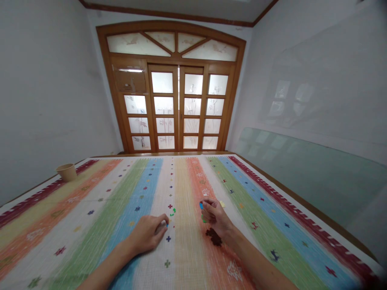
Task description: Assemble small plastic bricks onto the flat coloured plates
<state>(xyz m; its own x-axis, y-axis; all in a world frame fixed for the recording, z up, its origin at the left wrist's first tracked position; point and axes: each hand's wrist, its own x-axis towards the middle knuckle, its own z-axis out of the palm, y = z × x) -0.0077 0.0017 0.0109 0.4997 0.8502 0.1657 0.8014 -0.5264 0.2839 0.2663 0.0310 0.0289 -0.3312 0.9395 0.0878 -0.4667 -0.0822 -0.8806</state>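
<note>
My left hand (150, 231) rests on the striped tablecloth, its fingers curled and closed. A speck of blue, seemingly a small blue piece (167, 225), shows at its fingertips. My right hand (217, 216) is raised slightly, thumb and finger pinched around another small blue piece (201, 206); its exact kind is too small to tell. Several little green pieces (172, 212) lie on the cloth between the hands. Below my right hand is a pile of dark brown pieces (214, 237). Beside that hand are a green piece (203, 219) and a pale yellow one (223, 204), both partly hidden.
A tan cup (66, 172) stands at the table's far left edge. The patterned tablecloth (181, 257) covers the table. Wooden glazed doors (177, 108) close off the far end, and a pale green glass panel (302, 169) leans along the right wall.
</note>
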